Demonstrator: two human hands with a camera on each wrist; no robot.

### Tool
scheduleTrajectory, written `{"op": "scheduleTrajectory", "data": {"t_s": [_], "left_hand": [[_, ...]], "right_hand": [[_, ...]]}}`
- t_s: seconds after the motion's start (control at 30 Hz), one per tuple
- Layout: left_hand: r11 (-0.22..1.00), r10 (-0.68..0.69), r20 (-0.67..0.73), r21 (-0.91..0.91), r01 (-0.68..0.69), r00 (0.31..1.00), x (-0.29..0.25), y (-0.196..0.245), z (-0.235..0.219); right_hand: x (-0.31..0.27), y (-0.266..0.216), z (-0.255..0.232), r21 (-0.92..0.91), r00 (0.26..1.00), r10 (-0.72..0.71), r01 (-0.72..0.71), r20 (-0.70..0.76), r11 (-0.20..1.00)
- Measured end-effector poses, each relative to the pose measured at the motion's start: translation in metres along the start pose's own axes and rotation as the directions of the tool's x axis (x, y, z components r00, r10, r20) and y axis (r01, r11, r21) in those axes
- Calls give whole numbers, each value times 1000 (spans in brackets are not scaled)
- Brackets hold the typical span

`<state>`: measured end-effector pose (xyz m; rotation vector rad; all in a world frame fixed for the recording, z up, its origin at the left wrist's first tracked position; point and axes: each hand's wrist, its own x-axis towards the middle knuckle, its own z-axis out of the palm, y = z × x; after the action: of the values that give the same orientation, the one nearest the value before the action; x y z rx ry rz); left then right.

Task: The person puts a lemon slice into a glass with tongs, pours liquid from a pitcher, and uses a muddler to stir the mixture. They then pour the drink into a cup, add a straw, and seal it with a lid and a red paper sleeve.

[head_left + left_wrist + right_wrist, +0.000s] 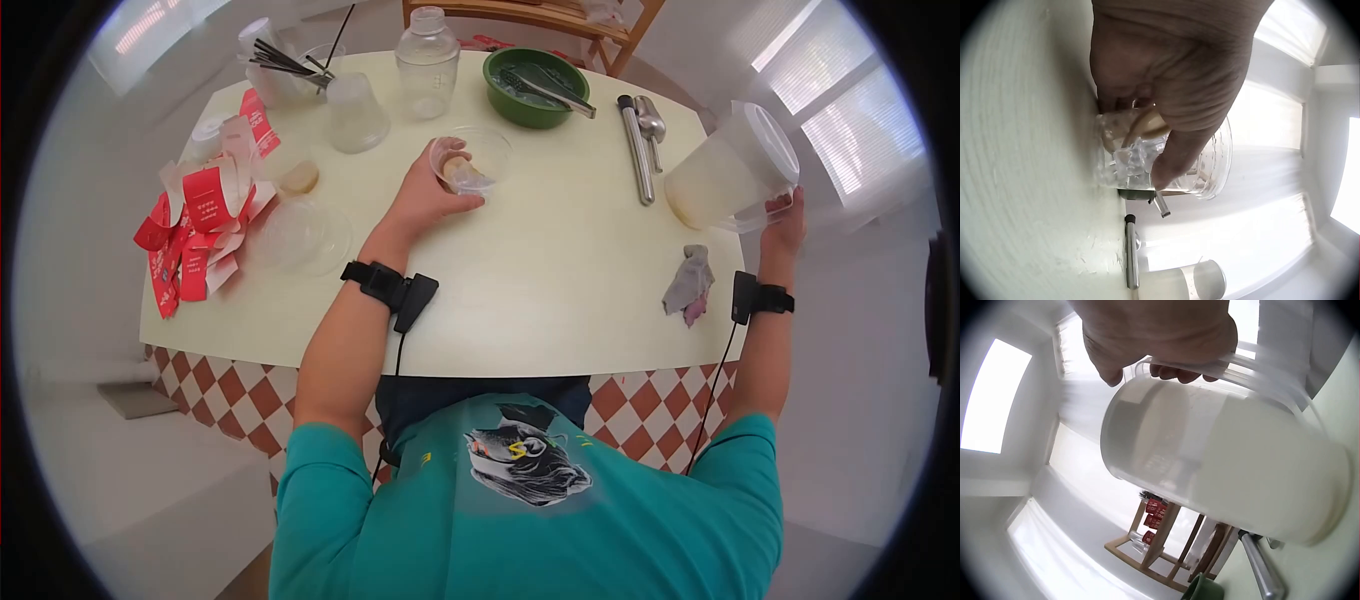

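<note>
My left hand (422,198) grips a clear plastic cup (492,152) near the middle of the table, fingers and thumb curled round its side. Ice cubes (1137,157) and a pale brown piece show through the cup's wall in the left wrist view. At the table's right edge my right hand (785,225) holds the handle of a large translucent pitcher (722,172) with its fingers wrapped round it. The pitcher leans, its lid end up, and cloudy whitish liquid (1254,462) fills its lower part.
A green bowl (510,112) with tongs, a shaker (428,65), a muddler (637,150) and a metal jigger (650,122) stand or lie towards the back. A grey cloth (688,280) lies front right. Torn red-and-white cartons (205,210) and clear lids (300,235) cover the left.
</note>
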<state>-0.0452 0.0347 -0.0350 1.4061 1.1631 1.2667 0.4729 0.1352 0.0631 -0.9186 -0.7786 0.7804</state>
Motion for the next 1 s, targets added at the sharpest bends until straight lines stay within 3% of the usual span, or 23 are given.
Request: {"op": "scheduleTrajectory", "data": {"t_s": [0.07, 0.1, 0.13, 0.2, 0.23, 0.37, 0.43, 0.53, 0.63, 0.67, 0.77, 0.83, 0.87, 0.93, 1.0], "left_hand": [[1000, 1, -15, 0, -1, 1000, 0, -2, 0], [1000, 5, -17, -12, -6, 1000, 1, -3, 0], [1000, 4, -24, -7, -4, 1000, 1, -2, 1], [999, -3, -21, -37, 2, 1000, 0, -1, 0], [1000, -6, -18, -30, 6, 1000, 0, -1, -1], [1000, -3, -25, 12, 3, 1000, 2, -5, 0], [999, 33, -25, 36, -33, 999, 4, -6, -1], [994, 53, -30, 96, -50, 998, 2, -2, -1], [995, 29, -25, 98, -27, 999, 2, 0, -1], [994, 26, -23, 107, -23, 999, 2, -1, -2], [990, 33, -25, 135, -30, 999, 2, -2, -1], [987, 49, -32, 157, -43, 998, 2, 2, 0], [992, 31, -35, 127, -27, 999, 1, 3, 1], [994, 15, -31, 105, -11, 999, 0, 6, 2], [995, -2, -18, 104, 4, 1000, 0, 6, 1]], "right_hand": [[-10, -2, 5, -110, 981, -130, 115, -140, 987], [-15, -3, 7, -104, 983, -125, 111, -136, 988], [-22, -2, 10, -229, 943, -285, 243, -174, 943], [-38, 1, 16, -480, 788, -586, 446, -188, 755], [-53, -1, 27, -479, 790, -581, 440, -194, 759], [-103, 6, 73, -322, 789, -608, 601, 93, 731], [-106, 24, 84, -339, 800, -553, 599, 230, 726], [-124, 46, 113, -348, 857, -340, 477, 386, 807], [-123, 74, 136, -432, 851, -146, 396, 505, 810], [-123, 82, 146, -431, 854, -150, 394, 499, 812], [-120, 98, 176, -529, 819, -53, 418, 572, 739], [-112, 106, 196, -665, 777, 89, 466, 623, 584], [-106, 115, 203, -663, 782, 81, 463, 618, 589], [-101, 129, 217, -742, 797, 137, 465, 589, 483], [-102, 130, 219, -764, 808, 195, 403, 556, 504]]}}
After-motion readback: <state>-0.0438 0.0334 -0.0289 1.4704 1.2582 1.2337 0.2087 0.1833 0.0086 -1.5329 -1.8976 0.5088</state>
